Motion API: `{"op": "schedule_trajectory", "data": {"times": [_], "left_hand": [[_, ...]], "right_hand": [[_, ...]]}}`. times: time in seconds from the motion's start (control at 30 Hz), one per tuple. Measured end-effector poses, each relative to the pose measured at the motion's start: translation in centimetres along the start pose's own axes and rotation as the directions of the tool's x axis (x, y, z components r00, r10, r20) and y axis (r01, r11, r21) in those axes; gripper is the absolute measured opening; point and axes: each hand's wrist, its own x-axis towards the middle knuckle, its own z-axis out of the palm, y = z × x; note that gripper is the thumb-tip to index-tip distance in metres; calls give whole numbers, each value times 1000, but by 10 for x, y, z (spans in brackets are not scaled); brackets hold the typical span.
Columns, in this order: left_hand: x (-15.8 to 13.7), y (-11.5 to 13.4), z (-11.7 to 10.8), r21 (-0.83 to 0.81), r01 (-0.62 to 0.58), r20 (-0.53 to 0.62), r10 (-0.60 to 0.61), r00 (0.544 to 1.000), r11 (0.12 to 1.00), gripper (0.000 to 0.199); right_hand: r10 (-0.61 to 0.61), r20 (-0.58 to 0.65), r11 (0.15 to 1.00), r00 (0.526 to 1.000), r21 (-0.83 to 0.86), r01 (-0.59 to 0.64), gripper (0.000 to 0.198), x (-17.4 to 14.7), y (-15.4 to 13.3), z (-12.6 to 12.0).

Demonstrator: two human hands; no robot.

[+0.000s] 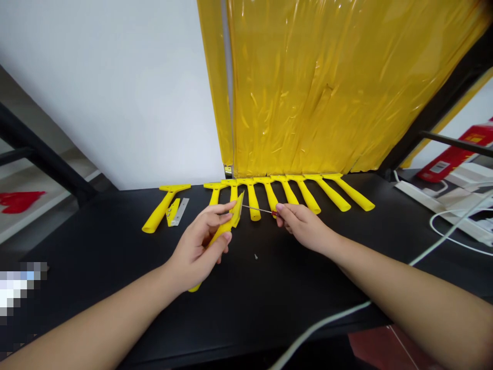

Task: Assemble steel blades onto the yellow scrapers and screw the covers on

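Note:
My left hand (pixel 202 249) is wrapped around a yellow scraper (pixel 238 211), tilted with its wide head up and its handle end showing below the palm. Pinched in the fingers of my right hand (pixel 302 224) is a screwdriver (pixel 257 208) with a thin metal shaft and a red handle. Its tip points left and meets the scraper head; the exact contact is too small to make out. A small screw (pixel 256 256) lies on the black table below the shaft. Left of my hands rest a flat metal blade (pixel 180 211) and a yellow plate (pixel 171 212) with holes.
Several yellow scraper handles (pixel 332 194) line the back of the black table (pixel 308 298). Another handle (pixel 156 213) lies at the left. A white cable (pixel 331 319) crosses the front right under my right forearm. Yellow plastic sheeting (pixel 327 87) hangs behind; a red package (pixel 449 156) lies far right.

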Motion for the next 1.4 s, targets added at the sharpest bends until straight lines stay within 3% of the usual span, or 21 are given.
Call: {"op": "schedule_trajectory", "data": {"times": [0.1,0.2,0.33,0.5,0.67,0.73,0.83,0.93,1.03,1.1,1.2,1.3,1.4], "left_hand": [[-2,1,-2,93,-84,20,82,996,992,24],[-3,3,-6,141,-145,21,144,989,979,30],[-4,3,-9,161,-165,17,164,986,973,40],[-5,1,-10,179,-169,27,167,986,969,42],[-4,2,-10,175,-211,21,211,977,962,43],[-4,2,-10,167,-231,31,229,973,959,43],[-4,2,-9,128,-251,41,248,968,959,43],[-4,2,-9,84,-268,46,265,963,960,46],[-3,2,-12,74,-308,57,305,951,948,48],[-2,1,-15,89,-341,72,336,939,936,48],[0,0,-15,114,-321,89,312,946,940,45],[0,1,-11,43,-218,60,216,975,975,36],[3,5,-6,-85,-94,-5,94,996,992,25]], "right_hand": [[-38,62,991,997,130,30,38,1,4,0],[-137,55,981,989,145,128,24,-1,4,-1],[-155,30,984,987,88,152,28,-2,2,-1],[-59,148,966,987,260,19,49,-3,2,3],[-177,91,978,980,125,165,36,-4,-4,2],[-179,86,976,980,141,166,38,-5,-5,2],[-104,180,922,978,387,26,45,-5,-6,3],[-30,377,725,926,646,-240,47,-6,-10,4],[5,550,547,835,697,-463,44,-8,-14,1],[5,607,503,795,685,-526,44,-7,-14,-2],[4,589,578,808,659,-482,41,-3,-11,-5],[-4,496,800,868,523,-295,29,-1,-8,-7],[-30,396,969,918,236,-69,16,-3,-9,-5]]}}
